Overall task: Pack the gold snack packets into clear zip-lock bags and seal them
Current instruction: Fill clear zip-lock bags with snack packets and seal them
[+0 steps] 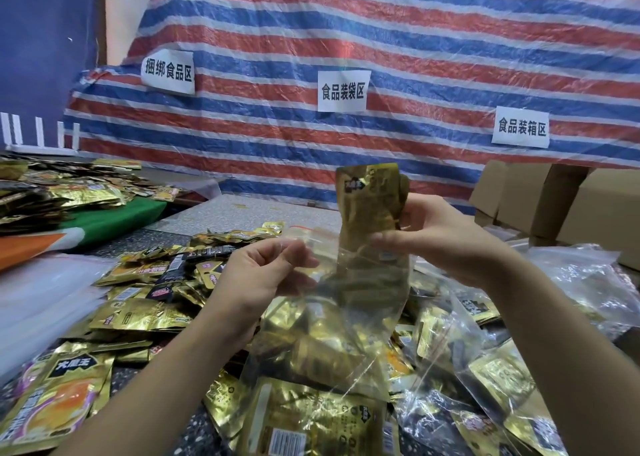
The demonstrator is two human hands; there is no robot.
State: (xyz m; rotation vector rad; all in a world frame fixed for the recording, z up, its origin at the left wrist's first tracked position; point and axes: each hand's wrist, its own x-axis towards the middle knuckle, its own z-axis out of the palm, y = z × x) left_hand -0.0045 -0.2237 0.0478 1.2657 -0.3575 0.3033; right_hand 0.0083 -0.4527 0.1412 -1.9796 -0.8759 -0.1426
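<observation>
1. The left hand (268, 272) is pinching the near lip of the clear zip-lock bag (332, 320), thumb and fingers curled together on the film. This grip is holding the mouth open and the bag hanging upright above the table (221, 213).
2. The right hand (436, 237) is clamping a gold snack packet (370, 213) between thumb and fingers, with its lower end already entering the bag mouth and its upper half standing above the red zip strip (304, 228). Holding it on end is letting it slide straight down.
3. Other gold packets are lying in the bag's bottom.
4. Loose packets (138, 313) are lying heaped around both forearms, within reach for the next pick.
5. Sealing appears not yet possible: the packet is blocking the zip.
</observation>
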